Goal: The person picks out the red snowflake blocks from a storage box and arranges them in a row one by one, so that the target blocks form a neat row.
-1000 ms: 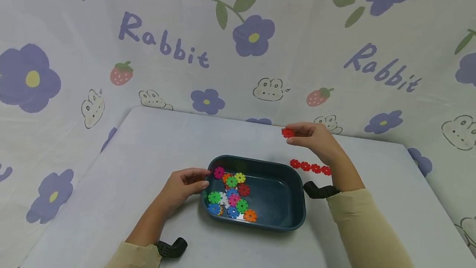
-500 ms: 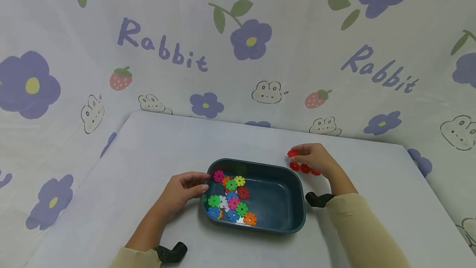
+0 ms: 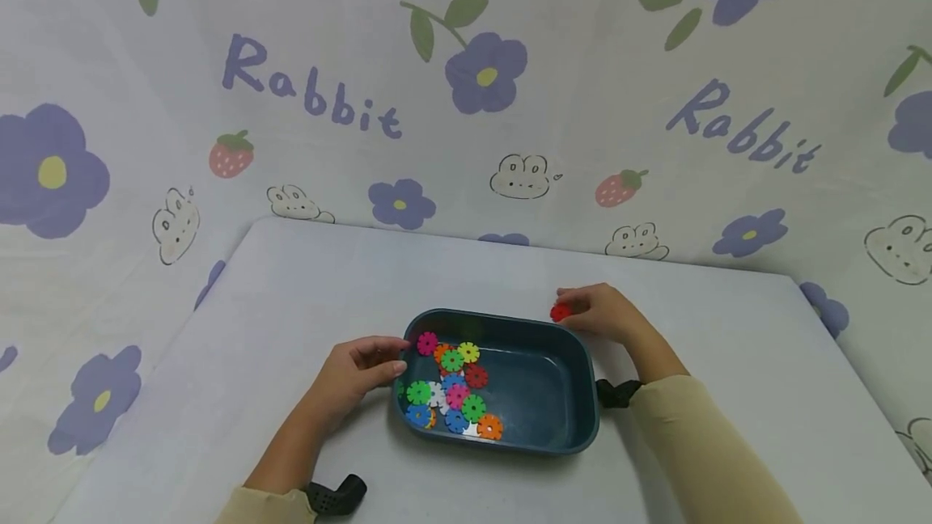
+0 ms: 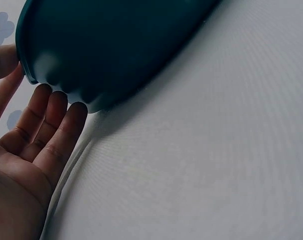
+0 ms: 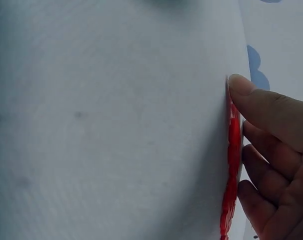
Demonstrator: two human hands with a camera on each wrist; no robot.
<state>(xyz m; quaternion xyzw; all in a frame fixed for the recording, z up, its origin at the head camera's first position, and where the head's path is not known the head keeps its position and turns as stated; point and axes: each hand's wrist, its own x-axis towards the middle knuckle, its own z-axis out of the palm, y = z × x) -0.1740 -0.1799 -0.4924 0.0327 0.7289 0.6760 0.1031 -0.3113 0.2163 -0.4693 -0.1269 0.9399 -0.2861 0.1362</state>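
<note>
Head view, right of centre: the right hand pinches a red row just beyond the upper right rim of the tray. Only one red end shows past the fingertips there; the right wrist view, toward its right edge, has several red pieces edge-on in a line, thumb on one side and fingers on the other, a hold that seems meant to keep the row straight. Whether it touches the table I cannot tell. Left of centre, low in the head view, the left hand holds the tray's left end, thumb and forefinger at the rim, other fingertips by its outer wall, probably to steady it. Coloured discs overlap in the tray's left half, apparently gathered there for picking.
</note>
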